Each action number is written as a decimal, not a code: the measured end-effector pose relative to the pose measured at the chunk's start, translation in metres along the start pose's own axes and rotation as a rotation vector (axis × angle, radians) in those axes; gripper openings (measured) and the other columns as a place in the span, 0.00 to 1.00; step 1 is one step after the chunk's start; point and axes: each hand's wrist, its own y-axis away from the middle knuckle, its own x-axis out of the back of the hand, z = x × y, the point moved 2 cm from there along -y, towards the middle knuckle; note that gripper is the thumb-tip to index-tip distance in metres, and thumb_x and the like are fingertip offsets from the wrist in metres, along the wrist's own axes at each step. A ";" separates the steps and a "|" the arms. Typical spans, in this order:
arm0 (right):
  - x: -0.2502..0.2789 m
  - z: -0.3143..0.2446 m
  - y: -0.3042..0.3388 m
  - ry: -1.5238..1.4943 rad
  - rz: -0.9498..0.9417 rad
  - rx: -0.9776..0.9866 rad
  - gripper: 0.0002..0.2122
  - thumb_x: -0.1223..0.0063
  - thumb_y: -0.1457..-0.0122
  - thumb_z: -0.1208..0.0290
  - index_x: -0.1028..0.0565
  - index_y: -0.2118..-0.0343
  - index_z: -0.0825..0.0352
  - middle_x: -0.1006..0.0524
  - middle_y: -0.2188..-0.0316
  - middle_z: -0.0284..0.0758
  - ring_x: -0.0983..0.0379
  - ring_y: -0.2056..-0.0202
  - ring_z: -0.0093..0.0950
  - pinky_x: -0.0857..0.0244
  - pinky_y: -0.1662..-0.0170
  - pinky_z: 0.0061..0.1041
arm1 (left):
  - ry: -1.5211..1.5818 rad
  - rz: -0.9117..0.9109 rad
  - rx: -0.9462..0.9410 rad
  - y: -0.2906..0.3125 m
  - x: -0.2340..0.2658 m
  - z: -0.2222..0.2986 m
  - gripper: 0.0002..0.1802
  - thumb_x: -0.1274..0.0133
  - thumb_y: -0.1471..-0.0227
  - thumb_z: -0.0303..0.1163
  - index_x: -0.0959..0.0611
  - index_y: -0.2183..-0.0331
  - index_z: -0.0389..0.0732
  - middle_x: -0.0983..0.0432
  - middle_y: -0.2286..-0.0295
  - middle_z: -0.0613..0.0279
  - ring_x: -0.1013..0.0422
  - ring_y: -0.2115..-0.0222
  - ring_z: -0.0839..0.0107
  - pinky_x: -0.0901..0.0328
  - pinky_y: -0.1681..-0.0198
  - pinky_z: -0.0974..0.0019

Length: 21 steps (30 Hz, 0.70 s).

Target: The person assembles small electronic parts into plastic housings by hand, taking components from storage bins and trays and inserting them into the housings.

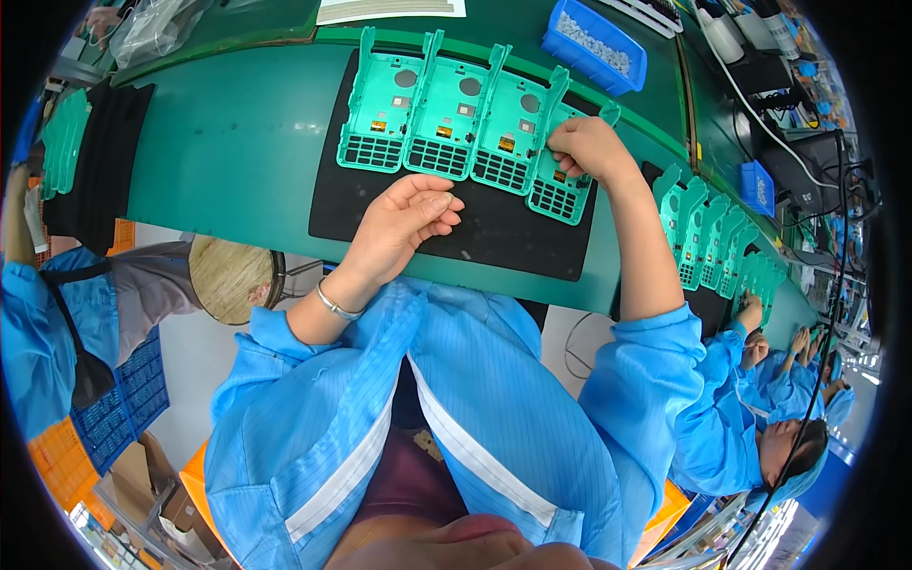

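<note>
The head view takes in a curved green bench (237,142) with, at its far left, a neighbour's stack of green parts (65,138) beside a dark mat. Further right a black mat (475,233) lies in front of the person, and four teal plastic housings (456,119) lie on it in a row, side by side and touching, each with a grid of key openings at its near end. The left hand (404,223) rests on the mat just below the row, fingers loosely curled and holding nothing that can be seen, apart from the housings. The right hand (584,147) is over the rightmost housing (560,176), its fingers pinched narrow at the housing's middle; whether a small piece sits between the fingertips cannot be told. Behind it stands a blue bin (597,46) of small pale parts, and further right more teal housings (722,242) line a co-worker's place. To do this placing well, it seems wise to steady the housing with the free hand so that it does not slide against its neighbour, to keep the pinch low and square to the recess, and to press only once the piece sits flush.
</note>
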 end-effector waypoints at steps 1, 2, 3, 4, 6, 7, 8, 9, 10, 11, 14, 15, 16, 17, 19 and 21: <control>0.001 0.000 0.000 0.020 -0.028 -0.001 0.07 0.49 0.51 0.70 0.25 0.75 0.70 0.25 0.79 0.32 0.28 0.79 0.20 0.33 0.77 0.19 | 0.015 -0.008 0.024 -0.002 0.002 -0.001 0.12 0.51 0.45 0.28 0.25 0.58 0.36 0.24 0.68 0.60 0.27 0.69 0.76 0.31 0.65 0.75; 0.000 -0.001 0.001 0.021 -0.028 0.000 0.07 0.49 0.51 0.70 0.25 0.75 0.70 0.25 0.79 0.32 0.28 0.79 0.20 0.33 0.77 0.19 | 0.031 -0.014 0.047 -0.003 0.004 -0.002 0.13 0.50 0.46 0.28 0.26 0.58 0.36 0.24 0.68 0.60 0.27 0.69 0.76 0.31 0.64 0.75; -0.001 -0.001 0.004 0.062 0.033 0.011 0.07 0.48 0.51 0.70 0.25 0.75 0.69 0.25 0.79 0.33 0.28 0.79 0.20 0.33 0.77 0.20 | 0.032 -0.014 0.046 -0.005 0.005 -0.002 0.13 0.50 0.46 0.28 0.26 0.58 0.36 0.24 0.68 0.60 0.27 0.69 0.76 0.31 0.64 0.75; -0.002 -0.001 0.007 0.103 0.094 0.022 0.07 0.48 0.51 0.69 0.25 0.75 0.68 0.25 0.79 0.34 0.28 0.79 0.20 0.33 0.77 0.21 | 0.050 -0.029 0.043 -0.007 0.004 -0.002 0.12 0.50 0.46 0.28 0.26 0.58 0.37 0.24 0.67 0.60 0.27 0.69 0.76 0.31 0.64 0.75; -0.009 0.001 0.012 0.133 0.162 0.065 0.08 0.48 0.51 0.69 0.24 0.73 0.69 0.24 0.78 0.37 0.26 0.78 0.27 0.32 0.72 0.25 | 0.069 -0.046 0.037 -0.008 0.000 0.001 0.12 0.50 0.46 0.28 0.26 0.59 0.37 0.24 0.67 0.59 0.27 0.69 0.76 0.31 0.64 0.75; -0.012 0.004 0.016 0.163 0.229 0.107 0.09 0.48 0.52 0.70 0.23 0.70 0.69 0.23 0.76 0.40 0.25 0.77 0.33 0.31 0.67 0.29 | 0.093 -0.045 0.040 -0.008 -0.004 0.003 0.11 0.49 0.46 0.28 0.25 0.60 0.37 0.24 0.67 0.59 0.27 0.69 0.76 0.31 0.64 0.74; -0.016 0.006 0.021 0.164 0.227 0.111 0.09 0.48 0.52 0.70 0.23 0.70 0.69 0.23 0.76 0.40 0.25 0.77 0.33 0.31 0.67 0.29 | 0.117 -0.040 0.038 -0.007 -0.006 0.005 0.10 0.49 0.46 0.28 0.25 0.61 0.37 0.24 0.68 0.59 0.27 0.69 0.76 0.31 0.65 0.74; -0.019 0.008 0.028 0.152 0.334 0.237 0.09 0.49 0.51 0.70 0.23 0.69 0.68 0.23 0.74 0.41 0.25 0.74 0.35 0.32 0.66 0.31 | 0.117 -0.039 0.035 -0.007 -0.005 0.005 0.10 0.49 0.46 0.28 0.25 0.61 0.37 0.24 0.68 0.59 0.27 0.69 0.76 0.31 0.65 0.74; -0.023 0.010 0.035 0.137 0.441 0.364 0.10 0.49 0.50 0.71 0.23 0.67 0.68 0.23 0.73 0.42 0.25 0.72 0.37 0.33 0.64 0.33 | 0.118 -0.038 0.040 -0.007 -0.004 0.005 0.09 0.50 0.46 0.28 0.25 0.62 0.38 0.24 0.68 0.60 0.27 0.69 0.77 0.31 0.65 0.75; -0.029 0.014 0.039 0.248 0.533 0.489 0.10 0.52 0.48 0.74 0.24 0.64 0.67 0.24 0.69 0.41 0.26 0.68 0.37 0.33 0.64 0.33 | 0.124 -0.032 0.050 -0.007 -0.003 0.004 0.08 0.50 0.46 0.27 0.25 0.62 0.39 0.25 0.68 0.61 0.28 0.70 0.78 0.31 0.66 0.76; -0.043 0.021 0.048 0.311 0.588 0.618 0.10 0.53 0.48 0.78 0.24 0.63 0.66 0.26 0.66 0.40 0.27 0.66 0.38 0.33 0.63 0.34 | 0.119 -0.009 0.061 -0.010 0.002 0.005 0.08 0.50 0.46 0.28 0.25 0.63 0.39 0.25 0.68 0.61 0.28 0.70 0.78 0.31 0.66 0.76; -0.047 0.020 0.049 0.335 0.607 0.626 0.13 0.53 0.51 0.82 0.24 0.62 0.66 0.27 0.65 0.38 0.28 0.65 0.38 0.33 0.63 0.33 | 0.120 -0.006 0.059 -0.011 0.003 0.005 0.06 0.50 0.46 0.28 0.25 0.64 0.39 0.25 0.68 0.63 0.28 0.70 0.78 0.31 0.66 0.76; -0.048 0.020 0.048 0.333 0.601 0.630 0.13 0.53 0.51 0.82 0.24 0.62 0.66 0.27 0.65 0.38 0.28 0.65 0.38 0.33 0.63 0.33 | 0.120 0.000 0.058 -0.012 0.003 0.005 0.06 0.50 0.46 0.28 0.25 0.64 0.39 0.25 0.68 0.63 0.28 0.70 0.78 0.31 0.66 0.76; -0.050 0.020 0.048 0.401 0.633 0.646 0.14 0.53 0.53 0.83 0.24 0.62 0.66 0.27 0.65 0.38 0.29 0.65 0.37 0.33 0.63 0.32 | 0.141 -0.011 0.034 -0.012 0.001 0.004 0.06 0.49 0.46 0.28 0.24 0.64 0.40 0.25 0.69 0.63 0.28 0.70 0.78 0.31 0.66 0.76; -0.052 0.019 0.052 0.468 0.661 0.667 0.15 0.52 0.54 0.84 0.24 0.61 0.66 0.27 0.66 0.37 0.29 0.64 0.36 0.33 0.63 0.32 | 0.197 -0.049 -0.001 -0.015 0.000 0.000 0.06 0.49 0.46 0.29 0.24 0.65 0.40 0.25 0.70 0.65 0.28 0.69 0.78 0.32 0.65 0.76; -0.054 0.014 0.057 0.607 0.693 0.615 0.18 0.53 0.57 0.85 0.24 0.60 0.66 0.28 0.66 0.36 0.30 0.64 0.34 0.33 0.63 0.31 | 0.221 -0.037 0.017 -0.014 -0.002 0.001 0.06 0.49 0.46 0.29 0.24 0.65 0.41 0.25 0.70 0.65 0.28 0.70 0.78 0.32 0.65 0.76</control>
